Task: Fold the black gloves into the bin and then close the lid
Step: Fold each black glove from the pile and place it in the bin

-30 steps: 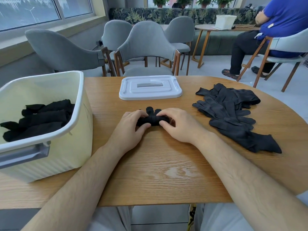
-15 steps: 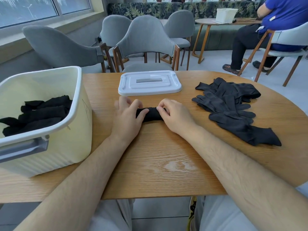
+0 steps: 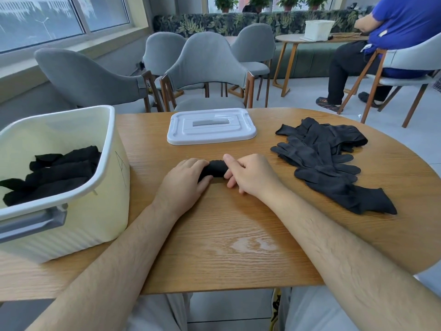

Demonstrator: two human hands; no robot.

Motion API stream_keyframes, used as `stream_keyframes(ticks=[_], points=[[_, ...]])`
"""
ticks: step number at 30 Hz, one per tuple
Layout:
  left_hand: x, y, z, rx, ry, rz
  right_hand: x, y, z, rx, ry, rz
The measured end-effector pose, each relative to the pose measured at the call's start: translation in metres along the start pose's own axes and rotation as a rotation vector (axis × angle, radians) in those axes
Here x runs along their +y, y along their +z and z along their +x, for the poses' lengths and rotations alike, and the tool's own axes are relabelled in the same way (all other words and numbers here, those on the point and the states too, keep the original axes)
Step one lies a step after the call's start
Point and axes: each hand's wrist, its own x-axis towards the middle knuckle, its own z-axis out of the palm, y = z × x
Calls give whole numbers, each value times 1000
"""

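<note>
Both hands, left (image 3: 185, 179) and right (image 3: 250, 174), clench a rolled black glove (image 3: 216, 168) on the desk (image 3: 238, 235), each grip closed around one end.

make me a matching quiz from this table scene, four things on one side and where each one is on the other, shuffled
Things:
1. white lid
2. rolled glove
3. loose glove pile
4. folded gloves

Places:
A. inside the bin at the left
B. flat on the table, far side of the hands
C. spread on the table at the right
D. between the left hand and right hand

Pairs: 1-B, 2-D, 3-C, 4-A
</note>
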Motion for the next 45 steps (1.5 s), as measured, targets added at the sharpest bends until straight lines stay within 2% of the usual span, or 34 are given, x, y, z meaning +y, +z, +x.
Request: stream_keyframes(ticks=[5, 9, 12, 14, 19, 24, 27, 32, 34, 36, 45], points=[[2, -2, -3, 41, 16, -45, 0, -5, 3, -91, 189, 262], [4, -2, -4, 37, 118, -57, -1, -6, 6, -206, 353, 598], [3, 0, -4, 64, 163, -82, 3, -8, 8, -204, 381, 812], [6, -1, -4, 90, 130, -132, 5, -8, 10, -188, 373, 875], [26, -19, -11, 294, -187, -230, 7, -9, 13, -130, 338, 858], [54, -31, -10, -99, -770, -855, 8, -8, 13, -115, 282, 840], [61, -34, 0, -104, -949, -1155, 7, -11, 11, -126, 235, 829], [59, -50, 8, -34, -971, -1471, 5, -19, 5, -214, 196, 806], [59, -58, 8, -18, -940, -1497, 2, -25, 3, -265, 187, 841], [59, -68, 9, 2, -920, -1456, -5, -31, 1, -300, 166, 857], [42, -159, 6, 135, -832, -1115, -101, -42, 4, -287, -56, 537]])
